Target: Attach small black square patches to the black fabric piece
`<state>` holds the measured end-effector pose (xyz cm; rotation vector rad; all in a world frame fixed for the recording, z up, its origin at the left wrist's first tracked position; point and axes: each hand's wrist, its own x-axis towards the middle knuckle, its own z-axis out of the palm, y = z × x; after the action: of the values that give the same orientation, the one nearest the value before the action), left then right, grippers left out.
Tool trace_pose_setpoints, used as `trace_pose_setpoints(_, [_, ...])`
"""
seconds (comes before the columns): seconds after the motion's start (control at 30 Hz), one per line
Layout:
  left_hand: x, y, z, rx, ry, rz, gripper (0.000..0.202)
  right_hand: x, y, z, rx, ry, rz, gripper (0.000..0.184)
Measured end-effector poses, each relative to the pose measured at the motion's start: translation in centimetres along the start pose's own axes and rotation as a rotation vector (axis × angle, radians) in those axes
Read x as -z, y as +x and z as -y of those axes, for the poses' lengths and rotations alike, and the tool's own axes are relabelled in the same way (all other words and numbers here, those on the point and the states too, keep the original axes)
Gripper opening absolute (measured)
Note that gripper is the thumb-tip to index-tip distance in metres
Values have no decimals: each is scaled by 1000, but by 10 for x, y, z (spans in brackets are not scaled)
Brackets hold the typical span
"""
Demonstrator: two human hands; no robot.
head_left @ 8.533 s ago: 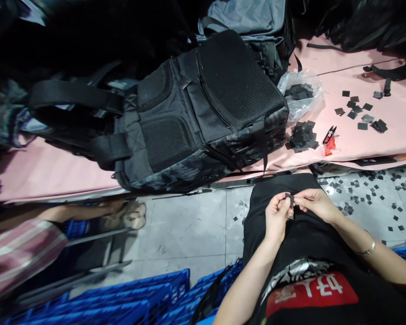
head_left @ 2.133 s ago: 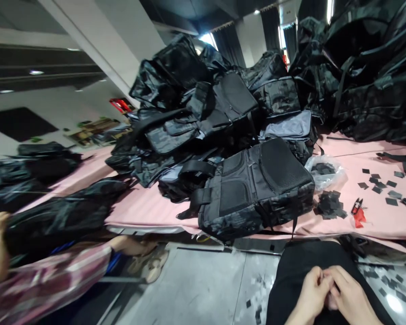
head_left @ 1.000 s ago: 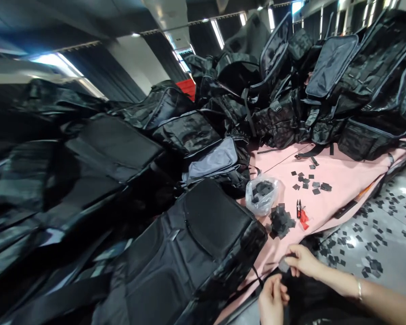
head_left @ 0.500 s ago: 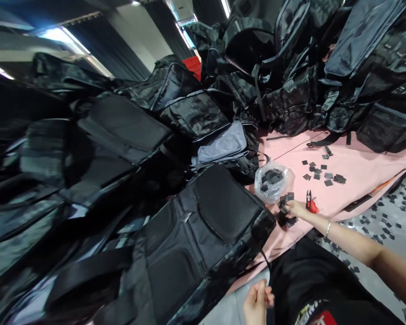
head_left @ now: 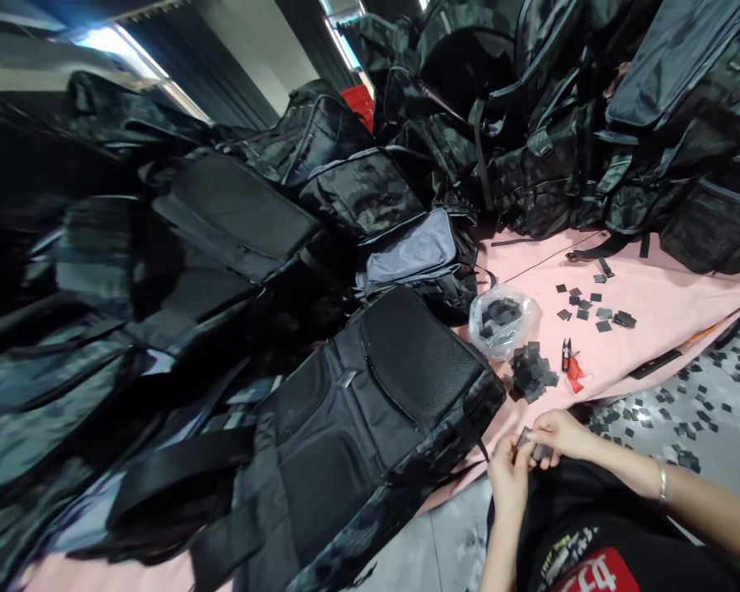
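My left hand point(head_left: 506, 477) and my right hand point(head_left: 555, 433) meet just below the table's front edge, both pinched on a small dark square patch point(head_left: 532, 446). They sit right beside the lower corner of a black mesh-backed backpack point(head_left: 370, 427) lying on the pink table point(head_left: 654, 308). A loose pile of the same dark square patches point(head_left: 532, 374) lies on the table just above my hands, with a clear plastic bag point(head_left: 502, 321) of more patches behind it.
Red-handled thread snips point(head_left: 571, 368) lie right of the patch pile, with scattered patches point(head_left: 592, 304) farther back. Many black camouflage backpacks point(head_left: 530, 140) are heaped along the back and left. Dark square scraps point(head_left: 684, 411) litter the grey floor on the right.
My right hand has drawn back from the patch pile on the table and joined my left hand, with a square patch now pinched between them. The view tilted down slightly.
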<state>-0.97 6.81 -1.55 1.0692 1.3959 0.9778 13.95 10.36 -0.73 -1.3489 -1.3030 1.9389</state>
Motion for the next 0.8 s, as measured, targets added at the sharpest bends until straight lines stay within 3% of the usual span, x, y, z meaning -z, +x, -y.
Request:
trace_pose_setpoints(0.1, [-3,-4,4,32,38,30,37,2,-7,0,-4,-11,25,28])
trace_pose_setpoints(0.2, [8,-9,12,105,-69,-102,43,5,0,7,9,-44,44,22])
trace_pose_setpoints(0.33, [48,-14,34,198,-233,-328,51,13,20,30,19,-108,-141,22])
trace_pose_setpoints(0.47, [79,-18,50,280,-263,-394,54,15,28,49,67,-116,-183,21])
trace_pose_setpoints(0.53, [75,-19,46,267,-262,-368,54,6,24,47,79,-114,-116,23])
trace_pose_setpoints(0.67, [40,-14,22,119,-213,-202,45,-16,7,28,69,-68,40,29])
trace_pose_setpoints(0.8, [16,-6,10,72,-95,-102,39,-17,-7,12,65,37,87,33])
